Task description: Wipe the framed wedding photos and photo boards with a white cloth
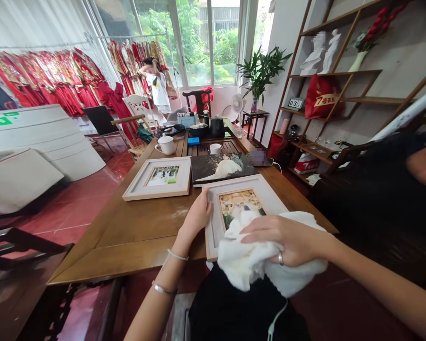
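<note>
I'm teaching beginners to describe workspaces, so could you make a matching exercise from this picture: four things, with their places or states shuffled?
1. White cloth
2. Left hand
3. Large red bag
4. Leafy plant

A. On the wooden shelving
B. Holding the left edge of a framed photo
C. On a small dark stand
D. Bunched under the right hand

Pairs: 1-D, 2-B, 3-A, 4-C.

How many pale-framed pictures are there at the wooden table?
2: one pale-framed picture lies left of the dark print; the other pale-framed picture is nearer the person, left hand on its edge, partly covered by the white cloth. No others show.
</note>
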Available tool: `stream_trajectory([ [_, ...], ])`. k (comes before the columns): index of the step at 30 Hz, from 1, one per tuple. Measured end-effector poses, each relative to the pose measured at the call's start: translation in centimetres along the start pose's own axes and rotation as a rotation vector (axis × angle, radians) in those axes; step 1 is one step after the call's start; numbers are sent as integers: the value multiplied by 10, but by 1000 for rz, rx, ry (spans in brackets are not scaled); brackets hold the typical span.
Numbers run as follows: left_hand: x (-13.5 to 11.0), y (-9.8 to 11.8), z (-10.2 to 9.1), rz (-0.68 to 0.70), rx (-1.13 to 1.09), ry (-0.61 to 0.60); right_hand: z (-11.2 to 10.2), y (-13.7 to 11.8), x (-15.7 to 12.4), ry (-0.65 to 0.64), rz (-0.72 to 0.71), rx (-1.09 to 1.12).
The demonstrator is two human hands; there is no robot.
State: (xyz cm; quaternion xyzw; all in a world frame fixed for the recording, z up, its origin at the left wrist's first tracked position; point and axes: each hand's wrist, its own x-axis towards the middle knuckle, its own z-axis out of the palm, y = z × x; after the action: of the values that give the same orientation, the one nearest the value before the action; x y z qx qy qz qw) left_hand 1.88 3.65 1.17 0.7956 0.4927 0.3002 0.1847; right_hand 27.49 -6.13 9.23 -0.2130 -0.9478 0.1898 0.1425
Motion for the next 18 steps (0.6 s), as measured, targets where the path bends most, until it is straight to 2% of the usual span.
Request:
stream_trajectory([
  [3,0,-1,-1,7,-10,6,-8,21,-23,100,179,-123],
  [6,0,-2,-1,8,-28,12,-14,54,-46,361,397,-175],
  [8,0,-2,0,22,-45,47,-19,78,-60,564,568,-220],
  [10,-2,-1,2,21,-47,101,-21,99,-72,699,709,-286],
  [13,-5,2,2,-74,-24,193,-14,125,-84,716,841,-348],
  [15,-7,7,-1,-182,-8,221,-4,136,-87,671,847,-391],
  [18,-8,16,-9,-329,3,102,14,142,-85,629,781,-497],
])
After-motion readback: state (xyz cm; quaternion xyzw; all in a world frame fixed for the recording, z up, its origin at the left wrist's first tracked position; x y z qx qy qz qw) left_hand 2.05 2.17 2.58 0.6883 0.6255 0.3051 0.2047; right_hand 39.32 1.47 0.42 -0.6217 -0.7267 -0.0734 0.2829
